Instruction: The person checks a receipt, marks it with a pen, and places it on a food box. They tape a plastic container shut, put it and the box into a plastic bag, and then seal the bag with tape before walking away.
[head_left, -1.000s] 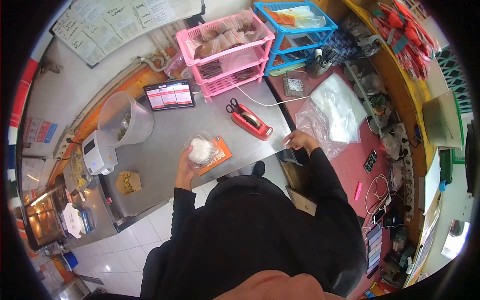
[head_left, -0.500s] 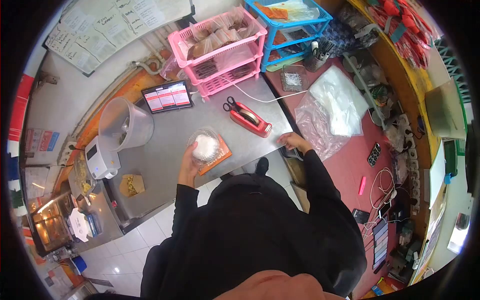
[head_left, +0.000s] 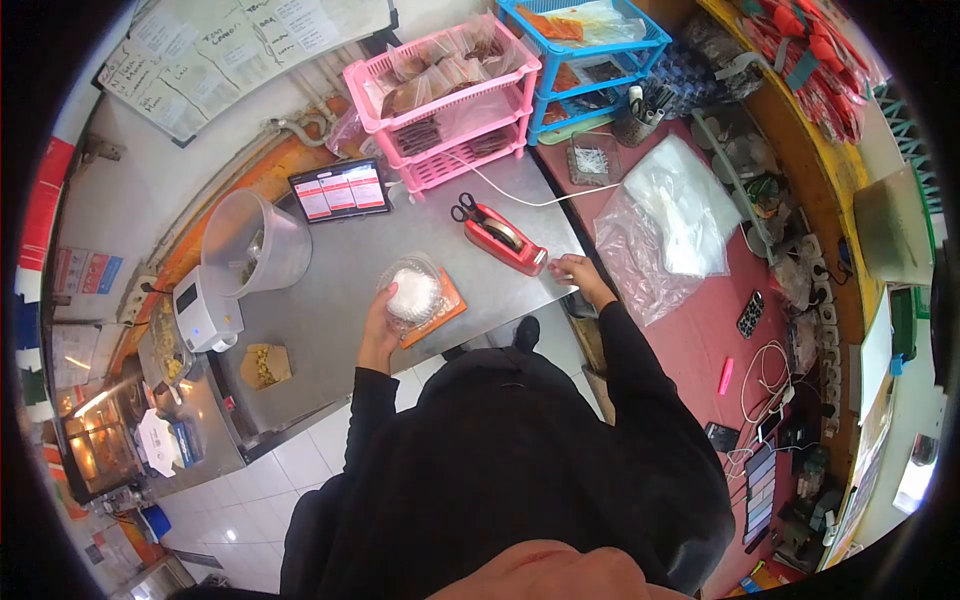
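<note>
My left hand (head_left: 378, 328) is closed around the near left side of a round clear plastic container (head_left: 414, 290) with something white in it. The container is over an orange packet with white lettering (head_left: 447, 304) on the metal counter. Fingers of my right hand (head_left: 582, 277) are pinched together at the cutting end of a red tape dispenser (head_left: 503, 241); whatever is between them is too small to make out. Black-handled scissors (head_left: 464, 208) rest at the dispenser's far end.
A tablet (head_left: 340, 190), a clear bucket (head_left: 258, 243) and a white printer-like device (head_left: 207, 308) line the counter's back left. Pink (head_left: 440, 110) and blue (head_left: 590, 70) stacked baskets stand behind. Plastic bags (head_left: 675, 220) lie on the red table at right.
My right hand has moved slightly left, closer to the tape dispenser's cutting end. My left hand stays on the container. The view has shifted a little.
</note>
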